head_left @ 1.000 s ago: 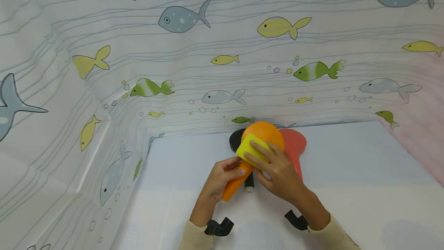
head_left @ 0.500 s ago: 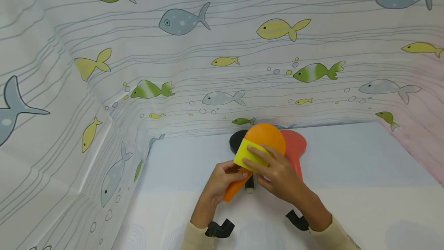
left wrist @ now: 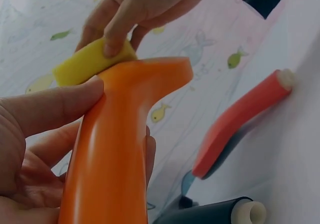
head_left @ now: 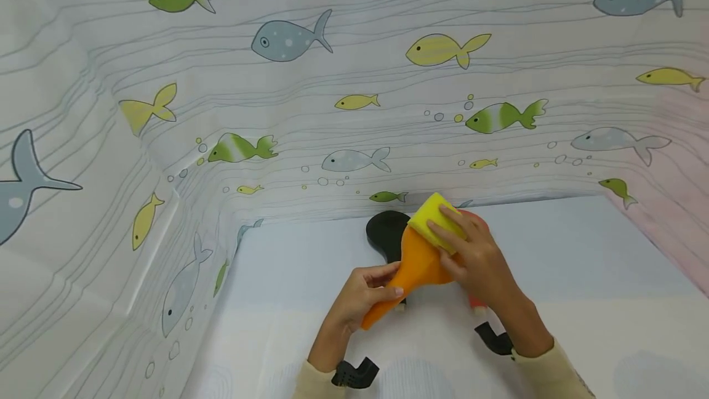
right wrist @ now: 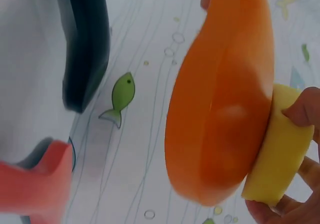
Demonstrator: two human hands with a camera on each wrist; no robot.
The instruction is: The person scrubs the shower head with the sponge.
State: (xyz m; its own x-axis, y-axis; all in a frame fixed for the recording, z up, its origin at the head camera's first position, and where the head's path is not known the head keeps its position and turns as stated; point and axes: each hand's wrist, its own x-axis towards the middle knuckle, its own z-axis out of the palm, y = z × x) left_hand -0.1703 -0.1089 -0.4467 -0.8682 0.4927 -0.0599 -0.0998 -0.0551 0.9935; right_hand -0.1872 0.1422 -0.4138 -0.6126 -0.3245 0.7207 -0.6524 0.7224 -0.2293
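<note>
My left hand point(head_left: 360, 300) grips the handle of an orange paddle-shaped thing point(head_left: 418, 263) with a broad rounded head, held tilted above the table. My right hand point(head_left: 479, 257) pinches a yellow sponge point(head_left: 434, 220) and presses it against the face of the head. In the right wrist view, the sponge point(right wrist: 280, 144) lies along one side of the thick orange head point(right wrist: 220, 109). The left thumb runs along the orange handle point(left wrist: 110, 159) in the left wrist view. Sponge and right hand cover part of the head in the head view.
Behind the orange thing lie a similar black paddle-shaped one point(head_left: 384, 229) and a red one point(head_left: 477, 220), both partly covered. They rest on the white table point(head_left: 554, 251). A fish-patterned sheet point(head_left: 310, 109) rises at the back and left.
The sponge and right hand have slid up and right along the orange head. The orange thing has been turned, so its head leans further right and its face shows less.
</note>
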